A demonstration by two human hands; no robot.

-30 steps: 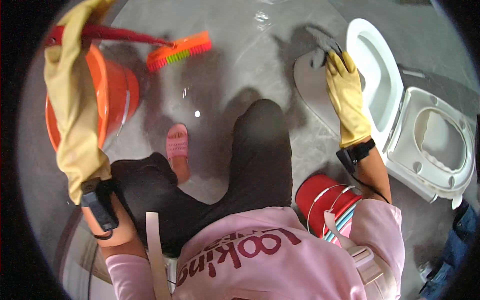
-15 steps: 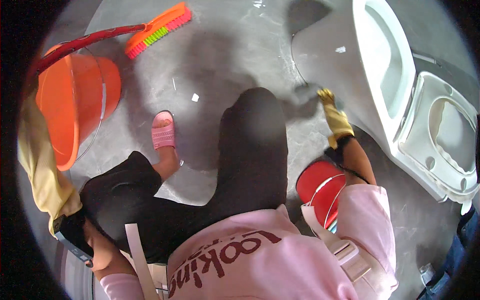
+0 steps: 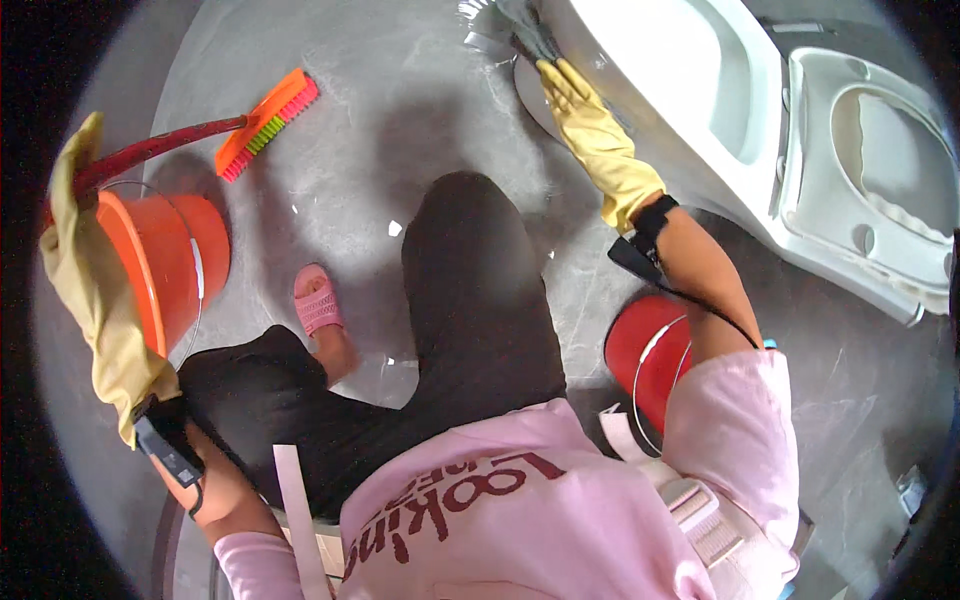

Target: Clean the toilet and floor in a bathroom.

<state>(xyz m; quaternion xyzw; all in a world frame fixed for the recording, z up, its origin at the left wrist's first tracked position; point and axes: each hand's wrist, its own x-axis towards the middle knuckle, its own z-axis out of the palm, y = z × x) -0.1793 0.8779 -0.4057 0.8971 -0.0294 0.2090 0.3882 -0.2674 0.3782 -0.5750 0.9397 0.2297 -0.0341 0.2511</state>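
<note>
My left hand [image 3: 75,190], in a long yellow rubber glove, is closed around the red handle [image 3: 165,145] of a scrub brush at the far left. The orange brush head [image 3: 265,120], with pink and green bristles, is over the grey floor beyond the orange bucket. My right hand [image 3: 580,105], also gloved in yellow, reaches forward along the lower side of the white toilet [image 3: 640,60]. At its fingertips is a dark grey cloth [image 3: 535,35], against the toilet base; it is partly blurred, and the fingers' undersides are hidden.
An orange bucket [image 3: 180,270] with a wire handle stands beside my left forearm. A red bucket [image 3: 640,340] is by my right elbow. The toilet's seat [image 3: 820,170] is raised at right. White scraps [image 3: 395,229] lie on the floor near my pink slipper [image 3: 318,300].
My right hand has moved forward and leftward along the toilet with the cloth. The brush head has shifted left and nearer, and my left glove has come further into view.
</note>
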